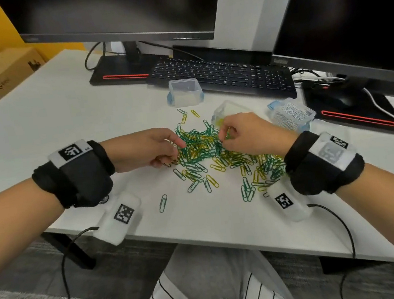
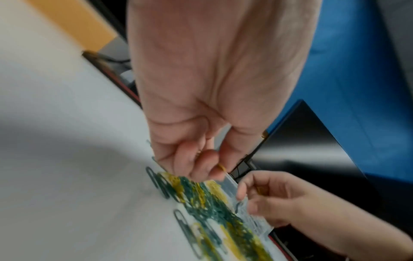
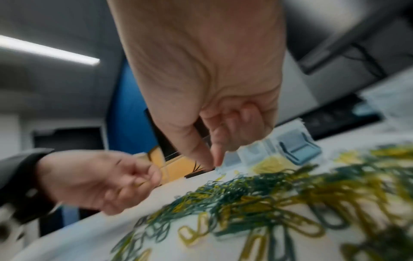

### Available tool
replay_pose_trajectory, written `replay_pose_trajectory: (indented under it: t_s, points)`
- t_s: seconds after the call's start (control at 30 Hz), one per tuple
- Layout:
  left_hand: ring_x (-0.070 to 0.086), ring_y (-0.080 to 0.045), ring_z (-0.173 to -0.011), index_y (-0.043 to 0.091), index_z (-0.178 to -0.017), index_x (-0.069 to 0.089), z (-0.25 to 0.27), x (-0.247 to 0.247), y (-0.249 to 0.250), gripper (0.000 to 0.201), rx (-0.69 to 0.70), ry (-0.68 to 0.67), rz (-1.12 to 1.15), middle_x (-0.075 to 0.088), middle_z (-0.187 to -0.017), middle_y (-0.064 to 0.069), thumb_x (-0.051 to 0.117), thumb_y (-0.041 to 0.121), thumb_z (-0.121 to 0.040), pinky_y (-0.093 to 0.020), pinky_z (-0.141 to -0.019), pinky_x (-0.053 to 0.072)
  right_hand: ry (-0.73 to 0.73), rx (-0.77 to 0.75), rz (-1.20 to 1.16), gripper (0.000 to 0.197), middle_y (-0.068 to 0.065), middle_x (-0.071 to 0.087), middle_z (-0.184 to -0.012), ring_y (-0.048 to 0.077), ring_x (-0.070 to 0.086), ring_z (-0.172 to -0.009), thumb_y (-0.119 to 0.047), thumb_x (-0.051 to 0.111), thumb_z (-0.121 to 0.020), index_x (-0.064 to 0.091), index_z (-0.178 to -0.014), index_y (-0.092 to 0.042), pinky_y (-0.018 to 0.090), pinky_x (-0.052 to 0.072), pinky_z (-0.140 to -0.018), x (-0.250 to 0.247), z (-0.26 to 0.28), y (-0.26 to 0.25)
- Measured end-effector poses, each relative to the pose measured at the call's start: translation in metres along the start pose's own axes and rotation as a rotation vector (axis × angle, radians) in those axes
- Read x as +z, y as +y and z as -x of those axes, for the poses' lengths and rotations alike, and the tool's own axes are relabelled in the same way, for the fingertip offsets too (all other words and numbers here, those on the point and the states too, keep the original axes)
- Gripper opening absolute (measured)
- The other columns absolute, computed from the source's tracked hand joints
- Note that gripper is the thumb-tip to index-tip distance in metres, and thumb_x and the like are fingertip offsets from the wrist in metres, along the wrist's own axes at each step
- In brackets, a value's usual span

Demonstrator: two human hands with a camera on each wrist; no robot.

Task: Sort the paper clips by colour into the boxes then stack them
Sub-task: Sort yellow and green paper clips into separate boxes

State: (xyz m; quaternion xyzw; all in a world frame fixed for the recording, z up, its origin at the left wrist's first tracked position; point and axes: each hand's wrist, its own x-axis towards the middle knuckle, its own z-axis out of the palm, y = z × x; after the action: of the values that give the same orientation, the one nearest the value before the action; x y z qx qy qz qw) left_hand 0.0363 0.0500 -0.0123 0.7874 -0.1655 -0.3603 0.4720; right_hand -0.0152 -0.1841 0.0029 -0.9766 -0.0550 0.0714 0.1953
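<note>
Green and yellow paper clips lie tangled in a loose heap.

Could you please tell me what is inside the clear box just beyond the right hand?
Yellow paper clips lie inside the clear box. The right hand covers its near side, so how many cannot be judged.

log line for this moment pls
stage: sorting | left hand: pinching yellow clips | right hand: picking at mixed pile | white clips box: filled | stacking: not started
</note>
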Motion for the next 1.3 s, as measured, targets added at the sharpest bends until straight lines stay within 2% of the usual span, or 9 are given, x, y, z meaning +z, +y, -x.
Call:
replay_pose_trajectory:
  t_s: [0.13,0.23,0.37,0.57,0.7,0.83,0.9,1.07,1.3]
  points:
    - [0.041,-0.014,-0.056,0.006,-0.091,0.059,-0.007,0.006,0.009,0.021,-0.093,-0.01,0.22,0.045,-0.066,-0.002,0.038,0.006,-0.095,-0.022,-0.051,0.035,-0.151,-0.108,0.101,0.021,-0.003,0.063,-0.077,0.013,0.057,-0.071,-0.029,0.072,-0.084,0.069,-0.088,-0.009,0.014,0.037,-0.054,0.018,0.003,-0.013]
    - [0.038,-0.007,-0.055,0.012,-0.086,0.065,-0.006,0.014,0.014,0.014,0.04,-0.009,-0.371,0.043,-0.062,0.007,0.061,0.024,-0.09,-0.019,-0.053,0.031,-0.175,-0.097,0.167,0.025,0.005,0.069,-0.091,0.02,0.062,-0.083,-0.03,0.072,-0.085,0.071,-0.093,-0.006,0.012,0.037,-0.057,0.022,-0.003,-0.013]
    - [0.039,-0.004,-0.059,0.021,-0.093,0.067,-0.01,0.027,0.013,0.016,0.139,-0.055,-0.796,0.042,-0.066,0.009,0.074,0.025,-0.08,-0.021,-0.058,0.033,-0.207,-0.115,0.151,0.022,-0.012,0.053,-0.07,0.001,0.046,-0.062,-0.028,0.073,-0.084,0.069,-0.094,-0.008,0.01,0.035,-0.051,0.019,-0.005,-0.008]
    - [0.042,-0.004,-0.061,0.019,-0.085,0.064,-0.019,0.029,0.016,0.013,0.162,-0.051,-0.863,0.046,-0.067,0.009,0.075,0.022,-0.079,-0.018,-0.056,0.034,-0.226,-0.1,0.144,0.02,-0.012,0.05,-0.064,0.001,0.043,-0.058,-0.028,0.071,-0.086,0.068,-0.091,-0.009,0.012,0.03,-0.049,0.018,-0.003,-0.004]
    - [0.05,-0.003,-0.062,0.017,-0.083,0.066,-0.02,0.026,0.016,0.008,0.151,-0.037,-0.804,0.057,-0.07,0.009,0.073,0.019,-0.081,-0.013,-0.057,0.041,-0.345,-0.134,0.26,0.026,0.012,0.049,-0.07,0.018,0.04,-0.065,-0.021,0.055,-0.093,0.059,-0.082,0.002,0.027,0.029,-0.052,0.021,-0.003,-0.006]
    - [0.051,0.008,-0.056,0.016,-0.081,0.066,-0.02,0.024,0.016,0.008,0.195,-0.014,-0.774,0.057,-0.065,0.017,0.066,0.009,-0.084,-0.007,-0.052,0.037,-0.347,-0.181,0.3,0.015,0.008,0.043,-0.072,0.019,0.035,-0.066,-0.017,0.049,-0.091,0.049,-0.077,-0.011,0.031,0.029,-0.057,0.019,-0.001,-0.004]
    - [0.05,0.006,-0.058,0.018,-0.081,0.066,-0.019,0.021,0.018,0.006,0.215,0.021,-0.739,0.056,-0.065,0.017,0.067,0.012,-0.083,-0.008,-0.053,0.036,-0.325,-0.142,0.015,0.017,0.007,0.047,-0.075,0.016,0.038,-0.065,-0.019,0.047,-0.095,0.052,-0.082,-0.01,0.032,0.037,-0.059,0.013,0.0,0.001]
    - [0.053,-0.007,-0.075,0.018,-0.096,0.065,-0.021,0.011,0.016,0.012,0.204,0.042,-0.569,0.061,-0.084,0.006,0.069,0.019,-0.085,-0.022,-0.071,0.043,-0.485,0.096,-1.493,0.014,0.004,0.051,-0.073,0.008,0.038,-0.056,-0.005,0.042,-0.095,0.044,-0.084,-0.012,0.014,0.035,-0.041,0.013,0.005,0.014]
    - [0.044,-0.009,-0.058,0.009,-0.099,0.059,-0.023,0.014,0.018,0.023,-0.028,-0.091,0.113,0.05,-0.071,0.001,0.036,0.007,-0.099,-0.017,-0.049,0.038,-0.561,0.235,-1.429,0.021,0.004,0.048,-0.071,0.012,0.04,-0.056,-0.016,0.042,-0.094,0.06,-0.091,-0.006,0.019,0.032,-0.046,0.02,0.007,0.014]
